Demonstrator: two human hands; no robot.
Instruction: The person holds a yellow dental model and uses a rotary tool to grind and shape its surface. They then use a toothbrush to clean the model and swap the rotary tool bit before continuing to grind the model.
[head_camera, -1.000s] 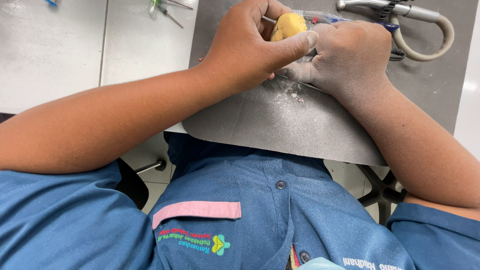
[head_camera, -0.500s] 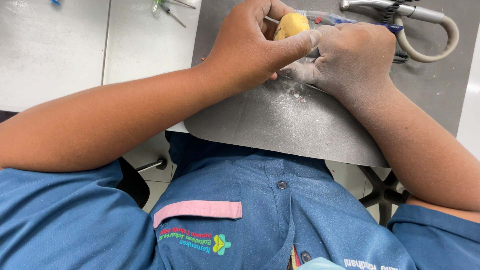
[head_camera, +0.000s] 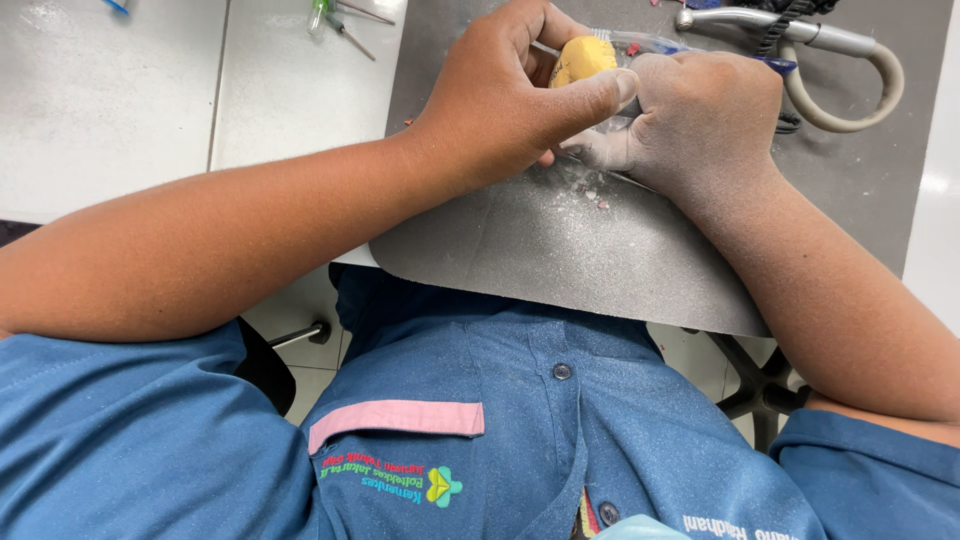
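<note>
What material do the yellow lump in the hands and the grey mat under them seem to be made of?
Yellow lump: probably wax or plaster, matte and opaque; pale crumbs lie below it. Grey mat: looks like thin rubber or soft plastic, dull finish, faint creases, and its rounded edge overhangs the table.

There is a single view, from the camera on my head. It looks steeply down over my chest and blue shirt (head_camera: 520, 430) onto the grey mat (head_camera: 560, 240) at the table's near edge, close enough that my forearms fill the frame.
</note>
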